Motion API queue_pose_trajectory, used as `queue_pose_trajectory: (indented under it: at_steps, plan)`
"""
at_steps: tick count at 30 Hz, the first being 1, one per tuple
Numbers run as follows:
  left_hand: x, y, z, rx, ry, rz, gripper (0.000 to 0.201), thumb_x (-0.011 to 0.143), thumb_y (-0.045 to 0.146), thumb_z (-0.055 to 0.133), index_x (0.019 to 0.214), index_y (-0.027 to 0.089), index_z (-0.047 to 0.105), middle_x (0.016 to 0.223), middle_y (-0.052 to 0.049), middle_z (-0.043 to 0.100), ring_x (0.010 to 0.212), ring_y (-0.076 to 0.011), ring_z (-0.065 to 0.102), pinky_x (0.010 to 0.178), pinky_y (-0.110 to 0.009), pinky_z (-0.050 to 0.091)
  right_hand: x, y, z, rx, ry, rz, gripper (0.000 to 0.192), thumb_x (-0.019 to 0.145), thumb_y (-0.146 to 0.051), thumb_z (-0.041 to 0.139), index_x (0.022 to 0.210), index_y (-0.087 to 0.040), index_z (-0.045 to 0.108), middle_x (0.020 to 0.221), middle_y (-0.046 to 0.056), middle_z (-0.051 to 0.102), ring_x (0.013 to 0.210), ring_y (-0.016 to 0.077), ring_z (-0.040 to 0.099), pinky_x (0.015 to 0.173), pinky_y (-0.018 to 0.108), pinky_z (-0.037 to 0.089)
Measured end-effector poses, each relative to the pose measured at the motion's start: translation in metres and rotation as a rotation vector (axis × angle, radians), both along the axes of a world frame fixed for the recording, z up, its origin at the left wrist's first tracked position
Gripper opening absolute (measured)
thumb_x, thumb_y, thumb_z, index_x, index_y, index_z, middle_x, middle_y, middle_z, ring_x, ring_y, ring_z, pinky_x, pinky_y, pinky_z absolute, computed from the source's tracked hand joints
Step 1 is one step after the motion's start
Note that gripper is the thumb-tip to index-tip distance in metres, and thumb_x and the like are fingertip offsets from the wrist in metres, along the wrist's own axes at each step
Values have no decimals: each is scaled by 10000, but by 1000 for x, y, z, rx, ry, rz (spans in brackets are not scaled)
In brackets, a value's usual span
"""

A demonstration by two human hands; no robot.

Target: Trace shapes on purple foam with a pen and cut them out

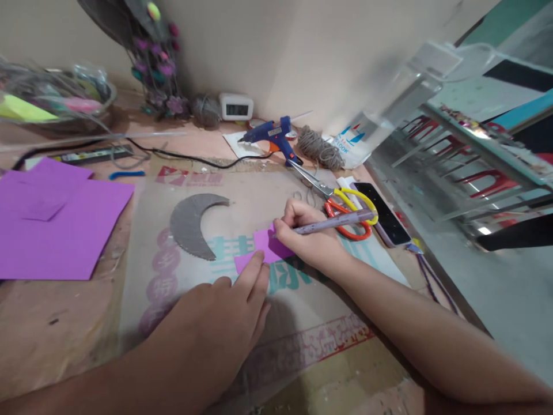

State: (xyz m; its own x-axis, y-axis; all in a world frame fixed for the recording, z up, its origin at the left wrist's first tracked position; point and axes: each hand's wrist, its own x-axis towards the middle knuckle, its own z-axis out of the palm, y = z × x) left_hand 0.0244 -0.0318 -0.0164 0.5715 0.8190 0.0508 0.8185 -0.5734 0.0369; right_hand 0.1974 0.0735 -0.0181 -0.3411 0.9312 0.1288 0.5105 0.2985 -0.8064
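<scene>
My right hand (311, 233) is closed around a greyish-purple pen (332, 222), its tip end hidden by the fingers over a small piece of purple paper (266, 245). With fingers stretched out, my left hand (233, 308) rests its fingertips on the lower edge of that paper. The paper lies on a printed cardboard sheet (173, 184). Left of it is a grey crescent-moon cutout (190, 226). Scissors (339, 199) with red and yellow handles lie just beyond my right hand.
Larger purple paper sheets (56, 230) lie at the left. A blue glue gun (272, 135), yarn (319, 147) and a small white digital clock (237, 108) stand along the wall. A phone (384, 213) lies at the right edge; a filled basket (56, 124) sits back left.
</scene>
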Motion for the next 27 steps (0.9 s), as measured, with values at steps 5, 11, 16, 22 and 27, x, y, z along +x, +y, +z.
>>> queue_pose_trajectory:
  at_steps: [5, 11, 16, 22, 27]
  plan:
    - [1, 1, 2, -36, 7, 15, 464, 897, 211, 489, 1350, 176, 585, 1372, -114, 603, 620, -219, 702, 431, -344, 509, 0, 0, -2, 12, -15, 12, 276, 796, -213, 569, 627, -230, 352, 553, -75, 381, 504, 92, 358, 481, 240, 287]
    - [0, 2, -3, 0, -65, -5, 467, 873, 214, 508, 1323, 139, 607, 1330, -151, 631, 578, -235, 683, 401, -359, 471, 0, -1, -1, 42, -48, 15, 288, 799, -210, 579, 619, -227, 355, 552, -71, 398, 509, 92, 375, 490, 241, 297]
    - [-1, 1, -8, 24, -87, -24, 459, 864, 246, 517, 1297, 137, 625, 1322, -171, 634, 525, -226, 643, 382, -359, 417, 0, 0, -2, 14, -38, 1, 292, 802, -209, 577, 621, -227, 349, 556, -69, 394, 513, 93, 378, 499, 243, 296]
    - [-1, 3, -4, -14, -118, 15, 426, 889, 254, 510, 1279, 131, 626, 1305, -160, 650, 589, -228, 683, 427, -346, 458, 0, -3, 7, -49, 147, -13, 293, 816, -245, 589, 619, -228, 373, 557, -66, 407, 507, 94, 371, 489, 235, 296]
    - [-8, 7, 7, -75, -280, 98, 390, 917, 364, 543, 1255, 179, 598, 1290, -113, 650, 708, -217, 712, 527, -327, 517, -1, -30, 24, -302, 265, 227, 318, 852, -297, 605, 641, -228, 377, 543, -67, 437, 469, 85, 362, 440, 218, 269]
